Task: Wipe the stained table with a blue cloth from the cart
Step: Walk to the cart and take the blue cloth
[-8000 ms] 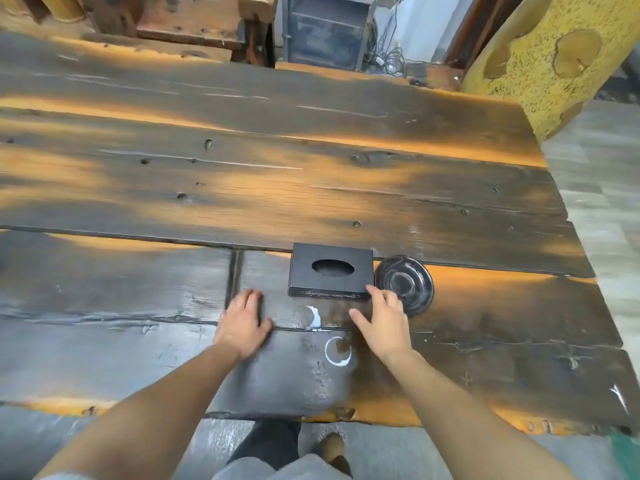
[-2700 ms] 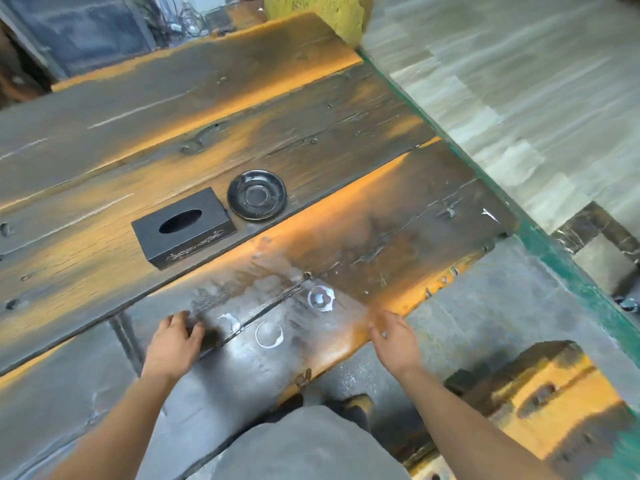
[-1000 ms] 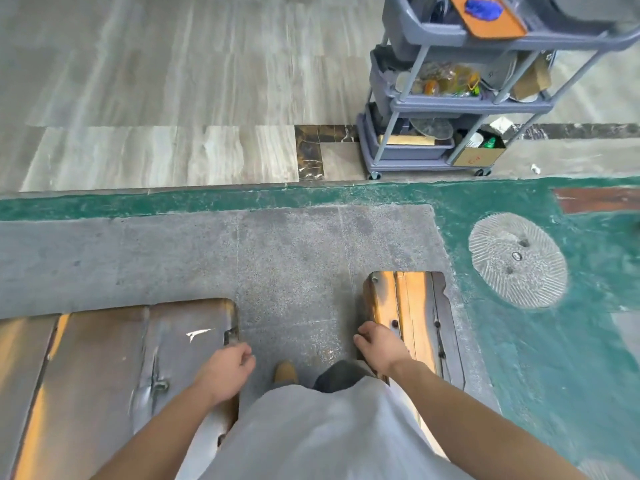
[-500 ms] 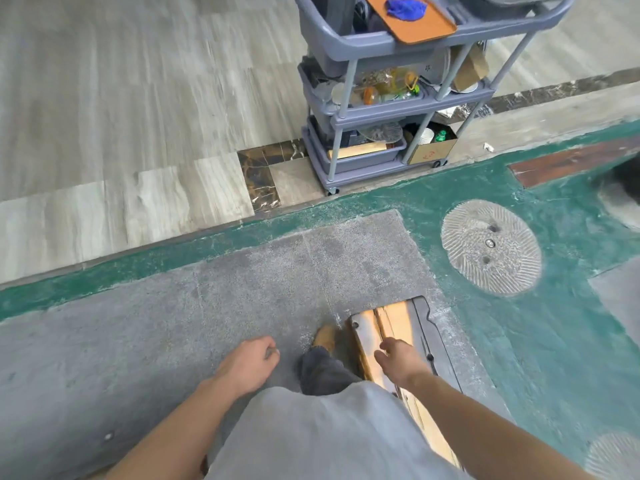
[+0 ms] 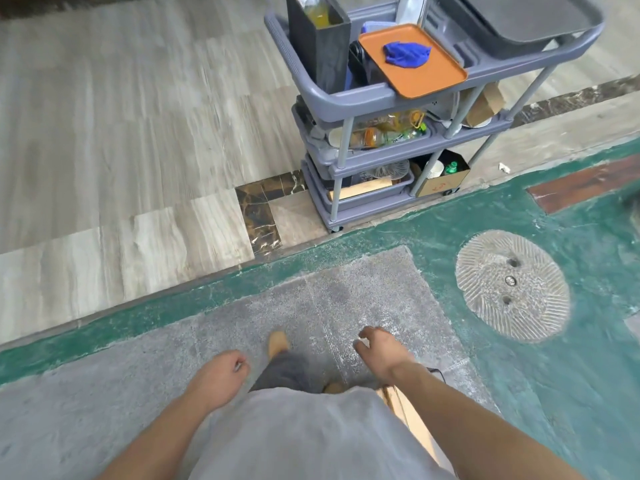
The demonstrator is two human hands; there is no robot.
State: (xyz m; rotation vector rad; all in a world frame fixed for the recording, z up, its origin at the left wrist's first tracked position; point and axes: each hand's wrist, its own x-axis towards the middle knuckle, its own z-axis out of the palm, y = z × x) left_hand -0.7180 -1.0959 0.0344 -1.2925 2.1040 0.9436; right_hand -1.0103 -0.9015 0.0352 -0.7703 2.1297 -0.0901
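Note:
A crumpled blue cloth [image 5: 407, 54] lies on an orange tray [image 5: 429, 81] on the top shelf of a grey three-tier cart [image 5: 346, 95] ahead of me, at the upper right. My left hand [image 5: 221, 375] hangs low over the grey floor, fingers curled and holding nothing. My right hand [image 5: 379, 349] is also low, fingers loosely spread and empty. Both hands are far from the cart. The stained table is out of view.
The cart's top also holds a dark bin [image 5: 318, 39] and a dark grey tray [image 5: 519, 19]; lower shelves carry bottles and boxes. A round stone disc [image 5: 512, 285] is set in the green floor at right. A wooden bench edge [image 5: 405, 414] sits by my right arm.
I have turned away from the table and moved toward the cart, which now looks larger and nearer. My right hand has come off the wooden bench. Both hands stay empty.

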